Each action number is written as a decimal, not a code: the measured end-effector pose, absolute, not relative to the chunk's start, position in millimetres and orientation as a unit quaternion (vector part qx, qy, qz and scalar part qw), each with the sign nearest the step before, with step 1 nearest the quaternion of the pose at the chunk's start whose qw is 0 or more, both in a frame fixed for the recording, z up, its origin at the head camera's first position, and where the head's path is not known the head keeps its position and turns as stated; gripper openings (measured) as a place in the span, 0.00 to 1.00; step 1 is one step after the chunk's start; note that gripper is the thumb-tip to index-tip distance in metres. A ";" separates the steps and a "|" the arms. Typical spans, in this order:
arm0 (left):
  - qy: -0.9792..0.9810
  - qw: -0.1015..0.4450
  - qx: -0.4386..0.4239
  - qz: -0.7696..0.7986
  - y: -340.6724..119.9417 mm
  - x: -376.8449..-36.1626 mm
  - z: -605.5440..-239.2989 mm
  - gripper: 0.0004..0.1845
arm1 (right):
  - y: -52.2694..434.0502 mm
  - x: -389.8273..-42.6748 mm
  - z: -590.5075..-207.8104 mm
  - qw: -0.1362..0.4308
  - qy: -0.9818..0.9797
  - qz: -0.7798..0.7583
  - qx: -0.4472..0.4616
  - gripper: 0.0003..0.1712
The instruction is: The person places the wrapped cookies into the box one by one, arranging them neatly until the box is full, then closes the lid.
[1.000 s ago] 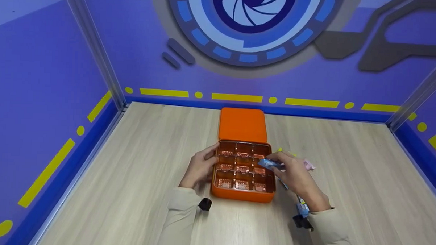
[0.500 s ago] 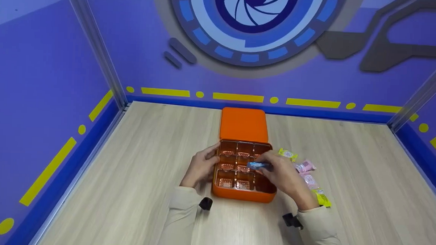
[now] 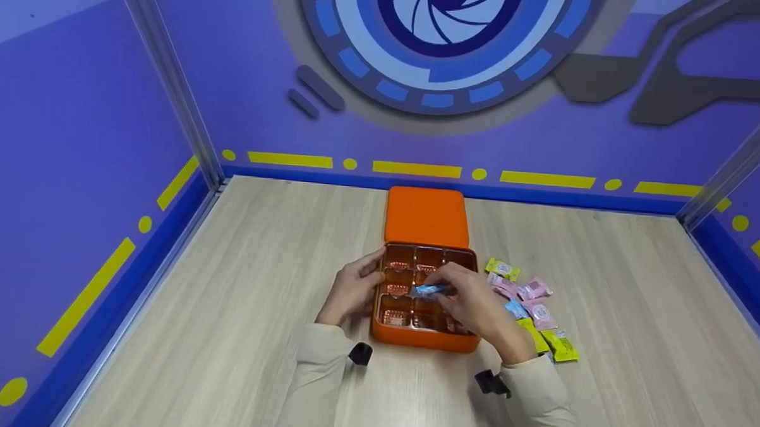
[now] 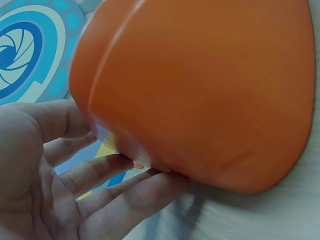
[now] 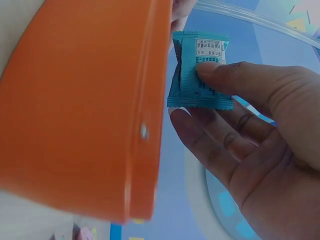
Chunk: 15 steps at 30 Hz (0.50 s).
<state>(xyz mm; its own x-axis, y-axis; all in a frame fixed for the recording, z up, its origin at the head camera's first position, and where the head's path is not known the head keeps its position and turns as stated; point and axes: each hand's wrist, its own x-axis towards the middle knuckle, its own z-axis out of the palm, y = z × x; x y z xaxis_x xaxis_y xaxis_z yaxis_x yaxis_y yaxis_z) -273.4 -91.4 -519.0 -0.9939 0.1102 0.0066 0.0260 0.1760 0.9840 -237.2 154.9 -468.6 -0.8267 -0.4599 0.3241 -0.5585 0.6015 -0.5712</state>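
Observation:
An orange box (image 3: 421, 339) lies open on the table, its hinged lid (image 3: 426, 215) folded back behind it. Inside is a clear divided tray (image 3: 395, 317) with several square compartments. My left hand (image 3: 349, 292) is at the box's left wall; in the left wrist view its spread, fairly straight fingertips touch the outer side. Over the middle of the tray, my right hand (image 3: 475, 299) pinches a blue wrapped candy (image 5: 202, 75), thumb on the printed wrapper. In the head view this hand hides the right-hand compartments.
Right of the box lies a loose group of wrapped candies: yellow ones (image 3: 502, 268), pink ones (image 3: 535, 289) and a blue one (image 3: 516, 309). My right forearm partly covers the nearest. Blue printed walls (image 3: 281, 134) enclose the wooden table (image 3: 251, 285).
My right hand has carried the blue candy leftward, from the tray's right edge to over its middle, uncovering the candies on the table. My left hand stays against the box.

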 end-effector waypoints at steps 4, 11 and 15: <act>0.774 0.030 0.046 0.631 -91.6 -272.3 -520.1 0.29 | 149.4 -234.7 -471.2 0.070 -0.887 0.350 0.292 0.17; 0.776 0.042 0.045 0.627 -91.1 -272.0 -522.4 0.29 | 147.0 -231.8 -476.7 0.071 -0.882 0.349 0.309 0.17; 0.778 0.034 0.047 0.626 -91.0 -273.8 -518.9 0.29 | 144.5 -233.7 -475.1 0.067 -0.875 0.355 0.323 0.16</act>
<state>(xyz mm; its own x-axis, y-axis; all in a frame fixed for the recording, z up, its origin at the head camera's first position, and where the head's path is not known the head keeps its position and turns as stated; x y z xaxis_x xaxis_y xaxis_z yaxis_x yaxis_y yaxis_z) -273.8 -91.0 -518.9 -0.9933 0.1158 0.0054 0.0301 0.2127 0.9766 -233.7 144.5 -475.1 -0.7828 -0.5167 0.3467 -0.6123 0.5402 -0.5773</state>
